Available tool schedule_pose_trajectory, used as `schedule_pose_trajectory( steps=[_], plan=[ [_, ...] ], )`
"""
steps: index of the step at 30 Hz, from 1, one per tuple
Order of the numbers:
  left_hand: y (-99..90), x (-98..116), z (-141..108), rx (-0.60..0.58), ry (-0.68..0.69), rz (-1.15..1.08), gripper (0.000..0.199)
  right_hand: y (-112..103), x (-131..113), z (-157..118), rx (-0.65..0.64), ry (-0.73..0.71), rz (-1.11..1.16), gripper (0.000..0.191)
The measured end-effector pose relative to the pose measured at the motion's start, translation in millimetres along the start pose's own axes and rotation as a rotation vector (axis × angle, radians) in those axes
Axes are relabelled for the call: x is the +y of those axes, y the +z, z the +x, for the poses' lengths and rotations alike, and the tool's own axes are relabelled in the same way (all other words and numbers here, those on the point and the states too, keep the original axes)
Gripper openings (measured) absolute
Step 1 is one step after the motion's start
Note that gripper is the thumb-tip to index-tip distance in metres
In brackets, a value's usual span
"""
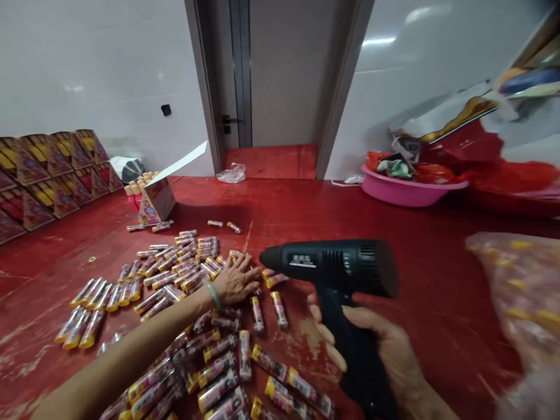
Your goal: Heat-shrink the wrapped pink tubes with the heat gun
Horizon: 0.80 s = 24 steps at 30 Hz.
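The things are borne by a broad red surface [280,207], scuffed in places. Its left and near parts are strewn with clear tubes with yellow ends [280,309], some laid in short rows. Display boxes [39,189] are stacked at the far left, and an open carton [161,201] is stood nearby. Crumpled plastic [232,173] is seen at the back; a pink basin [411,192] is placed at the right.

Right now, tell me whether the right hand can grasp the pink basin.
Probably not: the right hand has its fingers wrapped around the black heat gun, so they look taken up, though nothing visible seems to block its way to the pink basin.
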<state>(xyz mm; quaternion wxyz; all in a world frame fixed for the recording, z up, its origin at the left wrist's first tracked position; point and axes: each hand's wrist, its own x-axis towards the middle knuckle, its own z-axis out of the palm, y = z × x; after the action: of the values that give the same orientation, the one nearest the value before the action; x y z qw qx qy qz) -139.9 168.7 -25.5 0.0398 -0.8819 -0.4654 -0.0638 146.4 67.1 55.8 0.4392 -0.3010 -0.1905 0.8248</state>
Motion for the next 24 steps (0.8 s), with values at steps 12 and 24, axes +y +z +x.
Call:
schedule_pose_trajectory(
  steps=[12,24],
  plan=[
    [-44.3,-60.3,-106.0,-0.059,-0.229,0.139,0.037,34.3,37.7,0.8,-0.057,0.078,-0.086,0.023],
    [-50.7,-62.2,-210.9,-0.08,-0.42,-0.015,0.045,104.5,68.7,24.4,-0.115,0.135,-0.241,0.025]
  ],
)
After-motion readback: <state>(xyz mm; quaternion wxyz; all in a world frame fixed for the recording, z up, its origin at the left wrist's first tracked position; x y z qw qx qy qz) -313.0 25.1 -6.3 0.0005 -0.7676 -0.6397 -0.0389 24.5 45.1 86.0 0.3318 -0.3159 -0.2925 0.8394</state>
